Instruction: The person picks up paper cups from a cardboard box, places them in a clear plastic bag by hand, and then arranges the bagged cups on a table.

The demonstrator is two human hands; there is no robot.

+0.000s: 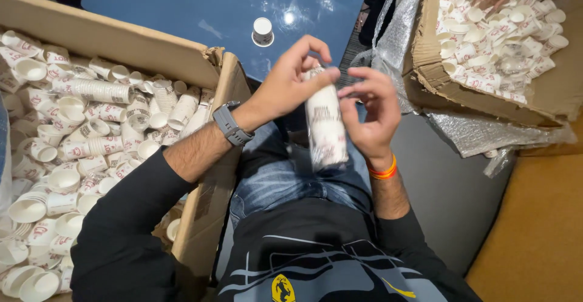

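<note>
Over my lap I hold a stack of nested paper cups, its long axis running away from me, nearly upright in view. My right hand wraps its side, fingers closed on it; my left hand pinches the far top end. Left of me sits a cardboard box of loose cups; beyond, a single cup stands on the blue table.

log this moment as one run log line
left hand: grips top of cup stack | right hand: fingers at stack top | cardboard box of loose cups at left | single cup on blue table
</note>
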